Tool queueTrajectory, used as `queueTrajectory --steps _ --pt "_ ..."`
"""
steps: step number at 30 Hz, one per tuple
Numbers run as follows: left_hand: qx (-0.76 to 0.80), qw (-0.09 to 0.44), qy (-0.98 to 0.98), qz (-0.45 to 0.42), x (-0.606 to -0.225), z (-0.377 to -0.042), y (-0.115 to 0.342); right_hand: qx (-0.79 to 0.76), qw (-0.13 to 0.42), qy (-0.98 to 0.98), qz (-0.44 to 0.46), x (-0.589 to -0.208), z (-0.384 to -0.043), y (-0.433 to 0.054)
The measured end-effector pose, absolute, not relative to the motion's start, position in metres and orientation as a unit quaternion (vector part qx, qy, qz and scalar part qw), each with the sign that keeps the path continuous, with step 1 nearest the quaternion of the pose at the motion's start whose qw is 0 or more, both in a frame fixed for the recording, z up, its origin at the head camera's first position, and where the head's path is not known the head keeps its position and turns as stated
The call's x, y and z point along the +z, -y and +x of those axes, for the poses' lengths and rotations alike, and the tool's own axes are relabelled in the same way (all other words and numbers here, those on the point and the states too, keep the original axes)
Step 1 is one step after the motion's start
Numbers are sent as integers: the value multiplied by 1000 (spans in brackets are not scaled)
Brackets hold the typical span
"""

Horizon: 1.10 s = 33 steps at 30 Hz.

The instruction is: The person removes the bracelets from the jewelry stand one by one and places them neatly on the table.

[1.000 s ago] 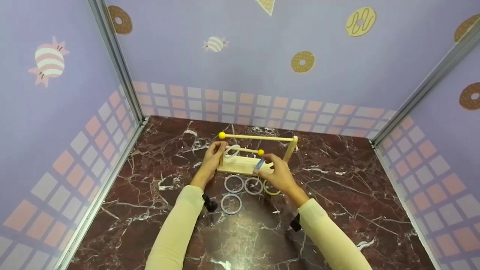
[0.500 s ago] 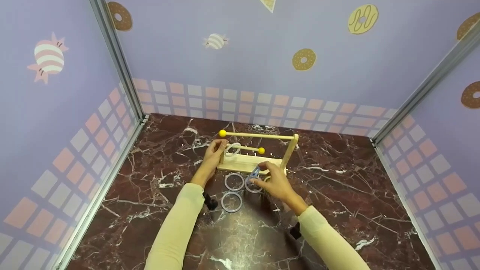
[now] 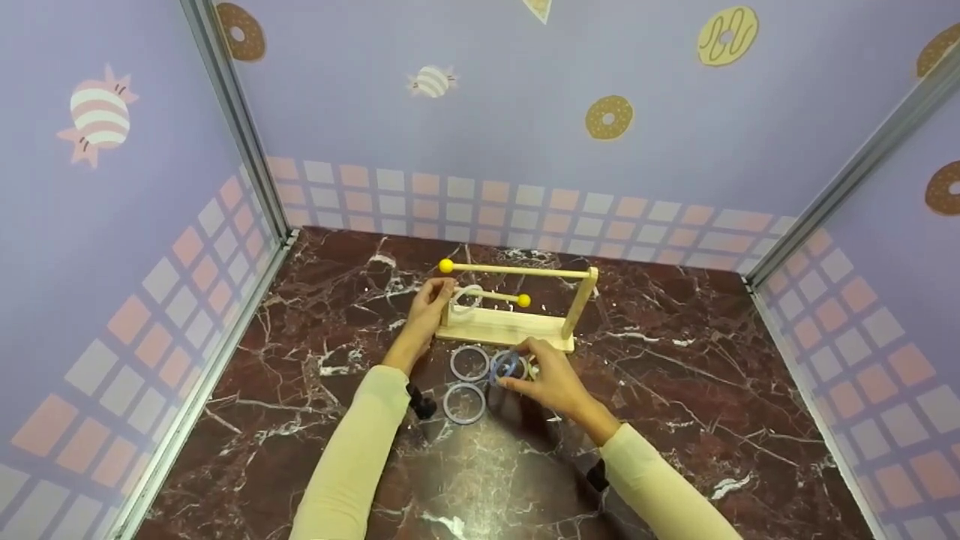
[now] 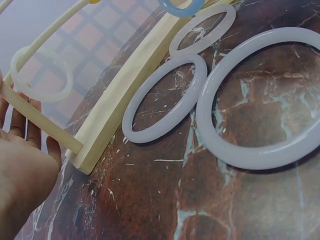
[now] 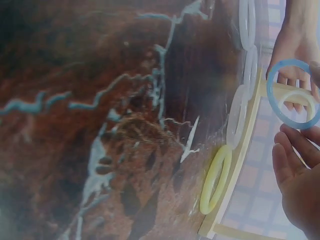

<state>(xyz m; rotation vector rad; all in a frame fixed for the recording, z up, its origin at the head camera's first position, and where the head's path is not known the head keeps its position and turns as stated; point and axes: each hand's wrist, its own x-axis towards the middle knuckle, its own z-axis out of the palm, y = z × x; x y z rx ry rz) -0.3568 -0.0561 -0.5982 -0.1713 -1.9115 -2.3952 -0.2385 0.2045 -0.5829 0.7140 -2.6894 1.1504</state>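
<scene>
My left hand (image 3: 426, 311) grips the short left post of a wooden bangle stand (image 3: 502, 324), its fingers behind the post in the left wrist view. A whitish bangle (image 4: 68, 77) hangs on the stand's lower rod beside those fingers. My right hand (image 3: 553, 379) pinches a translucent blue bangle (image 5: 270, 92) by its edge, tilted, in front of the stand's base. On the table below lie two lavender bangles (image 4: 255, 159), a paler one (image 4: 192, 50) and a yellow one (image 5: 226, 156). In the head view, the right hand partly covers the yellow bangle.
The stand's longer upper rod (image 3: 517, 271) ends in a yellow ball (image 3: 446, 265); another yellow ball (image 3: 524, 300) caps the lower rod. Dark red marbled tabletop (image 3: 337, 450) surrounds everything. Patterned purple panels (image 3: 510, 127) enclose the back and both sides.
My right hand has drawn the blue bangle away from the lower rod's ball end, down and toward me, over the lying bangles. The left hand keeps its hold on the post.
</scene>
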Motion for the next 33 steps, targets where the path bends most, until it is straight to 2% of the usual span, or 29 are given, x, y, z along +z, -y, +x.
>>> queueTrajectory --steps 10,19,33 --pt "-776 39 627 -61 -595 -359 54 319 108 901 273 -590 -227 -206" --pt "-775 37 629 -57 -597 -358 56 306 78 908 276 -601 -217 -203" --pt "-777 35 626 -60 -598 -357 56 276 72 915 284 -609 -205 -210"
